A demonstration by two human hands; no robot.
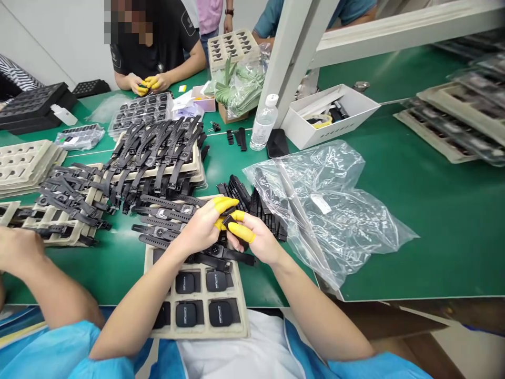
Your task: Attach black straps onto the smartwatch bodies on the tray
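My left hand [205, 223] and my right hand [256, 236] meet above the tray, with yellow finger cots on their fingertips. Between them they pinch a small black watch piece [228, 221], mostly covered by the fingers, so its exact kind is unclear. Beneath and left of my hands lie black smartwatches with straps [160, 231], laid across a beige moulded tray [242, 321]. In its near compartments sit square black watch faces [186, 315]. Just beyond my right hand is a heap of black watch straps [240, 192].
A clear plastic bag [339, 221] spreads to the right. Behind it stand a water bottle [264, 123] and a white box [331, 118] beside a metal post. More watches [158, 150] are piled on trays. A co-worker's arm [51, 279] rests at left; another person sits opposite.
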